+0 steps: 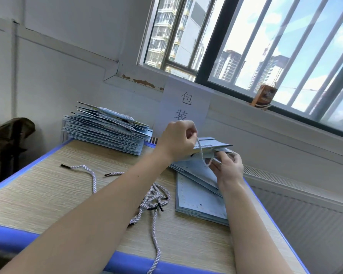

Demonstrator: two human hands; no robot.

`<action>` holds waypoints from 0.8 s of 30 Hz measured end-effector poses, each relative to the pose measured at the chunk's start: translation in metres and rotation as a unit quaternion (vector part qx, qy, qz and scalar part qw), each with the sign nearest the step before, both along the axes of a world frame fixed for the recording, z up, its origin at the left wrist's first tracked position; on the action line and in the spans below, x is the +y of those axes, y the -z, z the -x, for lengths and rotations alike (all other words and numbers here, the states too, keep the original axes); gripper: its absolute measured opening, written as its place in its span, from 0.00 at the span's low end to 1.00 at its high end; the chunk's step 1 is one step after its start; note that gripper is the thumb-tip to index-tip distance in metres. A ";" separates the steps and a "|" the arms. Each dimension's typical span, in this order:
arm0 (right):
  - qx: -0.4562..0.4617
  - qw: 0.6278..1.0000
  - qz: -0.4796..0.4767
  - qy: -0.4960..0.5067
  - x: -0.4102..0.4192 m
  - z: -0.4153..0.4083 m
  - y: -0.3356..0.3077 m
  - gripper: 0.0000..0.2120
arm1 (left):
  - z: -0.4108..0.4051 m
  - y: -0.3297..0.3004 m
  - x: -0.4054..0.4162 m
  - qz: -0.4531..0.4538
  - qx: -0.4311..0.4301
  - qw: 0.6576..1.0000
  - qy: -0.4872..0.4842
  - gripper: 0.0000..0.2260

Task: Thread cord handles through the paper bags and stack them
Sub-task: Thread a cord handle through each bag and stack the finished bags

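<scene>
Head view, looking down over a wood-grain table [48, 194] edged in blue. Left hand [177, 142] clenched around a white twisted cord [200, 150], drawing it up and away from the top edge of a pale blue paper bag [212, 149] held just above the table on the right. Right hand [227, 168] just below and to the right of it, fingers pinching the bag's edge and seemingly the cord's lower run, where a small loop shows; exact contact with the cord hard to tell. Beneath, a flat pile of unthreaded bags [201, 202] lying on the near right, punched holes visible. Far left, a tall stack of finished bags [105, 131] with cord handles showing on top. Between the forearms and left of them, loose cords [152, 202] with black tips scattered across the table centre. Beyond, a paper sign [184, 107] taped under the window sill, and a small orange carton [264, 95] on the sill to the right. Judged step: pulling one handle end through its hole. Best done by keeping the bag's edge pinched firmly near the hole so the paper does not tear or buckle, pulling the cord straight along the hole's axis, steadily rather than jerking, and stopping once the black tip seats.
</scene>
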State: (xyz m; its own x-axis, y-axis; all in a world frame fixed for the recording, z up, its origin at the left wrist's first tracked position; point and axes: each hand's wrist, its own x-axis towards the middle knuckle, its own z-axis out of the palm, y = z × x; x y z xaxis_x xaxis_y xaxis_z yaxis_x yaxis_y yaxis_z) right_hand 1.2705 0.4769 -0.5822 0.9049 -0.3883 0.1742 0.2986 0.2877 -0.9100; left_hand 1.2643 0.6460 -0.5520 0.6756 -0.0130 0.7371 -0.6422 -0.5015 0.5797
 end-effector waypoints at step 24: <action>-0.018 0.995 0.057 -0.080 -0.001 0.004 -0.002 0.19 | -0.007 0.026 -0.016 -0.216 -0.107 0.941 -0.239 0.20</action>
State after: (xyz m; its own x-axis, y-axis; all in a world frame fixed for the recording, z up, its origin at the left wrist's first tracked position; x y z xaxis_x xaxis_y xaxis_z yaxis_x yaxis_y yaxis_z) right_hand 1.2665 0.4759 -0.5804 0.9460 -0.2152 0.2424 0.2902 0.2293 -0.9291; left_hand 1.2712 0.6296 -0.5782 0.5179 -0.0748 0.8522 -0.3628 -0.9214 0.1396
